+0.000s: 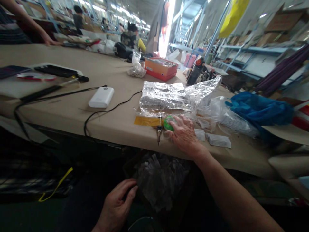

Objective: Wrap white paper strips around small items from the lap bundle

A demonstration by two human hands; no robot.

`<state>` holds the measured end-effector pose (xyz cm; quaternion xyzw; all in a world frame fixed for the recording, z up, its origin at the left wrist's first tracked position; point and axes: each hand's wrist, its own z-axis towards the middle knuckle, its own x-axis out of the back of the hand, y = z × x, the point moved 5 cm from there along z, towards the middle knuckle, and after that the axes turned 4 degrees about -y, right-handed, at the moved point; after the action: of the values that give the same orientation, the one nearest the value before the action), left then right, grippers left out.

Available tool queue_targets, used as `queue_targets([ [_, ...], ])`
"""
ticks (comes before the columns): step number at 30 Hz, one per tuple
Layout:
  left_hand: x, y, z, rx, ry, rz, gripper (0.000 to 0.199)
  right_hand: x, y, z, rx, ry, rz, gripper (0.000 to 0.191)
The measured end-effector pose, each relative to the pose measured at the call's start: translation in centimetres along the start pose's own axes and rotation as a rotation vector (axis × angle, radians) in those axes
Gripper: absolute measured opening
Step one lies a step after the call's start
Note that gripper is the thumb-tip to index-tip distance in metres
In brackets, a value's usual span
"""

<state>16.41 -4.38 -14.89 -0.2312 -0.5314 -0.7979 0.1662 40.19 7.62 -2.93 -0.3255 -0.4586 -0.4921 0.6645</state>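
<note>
At the tabletop (116,125) edge, the right hand (184,135) rests with fingers spread over a small green round plastic object (168,124), seemingly light, hard and easiest pinched by its rim. Below, the left hand (116,206) has loosely curled fingers touching a soft, crinkly clear plastic bag (159,180).

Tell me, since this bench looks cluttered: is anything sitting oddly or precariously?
Yes. The soldering iron lies with its tip poking past the table edge, beside the right hand on a green round object. The left hand rests below by a clear bag.
</note>
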Motion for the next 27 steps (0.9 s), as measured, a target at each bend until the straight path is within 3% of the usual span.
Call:
queue_targets([
  [3, -0.7, 0.3, -0.3, 0.002, -0.042, -0.009, 0.015, 0.6, 1.0, -0.7, -0.005, 0.120, 0.088, 0.035],
  [7, -1.6, 0.3, -0.3, 0.013, -0.081, -0.025, 0.017, 2.3, 3.4, -4.1, -0.053, 0.331, 0.304, 0.014],
  [10, -2.7, 0.5, -0.2, 0.023, -0.135, -0.073, 0.016, 1.9, 3.9, -7.0, -0.066, 0.293, 0.349, 0.026],
  [12, -3.4, 0.8, 0.0, 0.025, -0.170, -0.096, 0.016, 1.0, 3.3, -8.3, -0.029, 0.222, 0.317, 0.023],
  [14, -4.1, 1.2, 0.1, 0.030, -0.202, -0.109, 0.015, -0.1, 2.7, -9.1, -0.003, 0.183, 0.241, 0.020],
  [17, -5.1, 1.9, 0.4, 0.047, -0.261, -0.121, 0.015, -1.4, 2.1, -9.4, -0.003, 0.150, 0.120, 0.029],
  [27, -7.5, 5.3, 3.0, 0.132, -0.412, -0.241, 0.018, -1.0, 2.9, -9.6, 0.033, 0.322, 0.282, 0.015],
])
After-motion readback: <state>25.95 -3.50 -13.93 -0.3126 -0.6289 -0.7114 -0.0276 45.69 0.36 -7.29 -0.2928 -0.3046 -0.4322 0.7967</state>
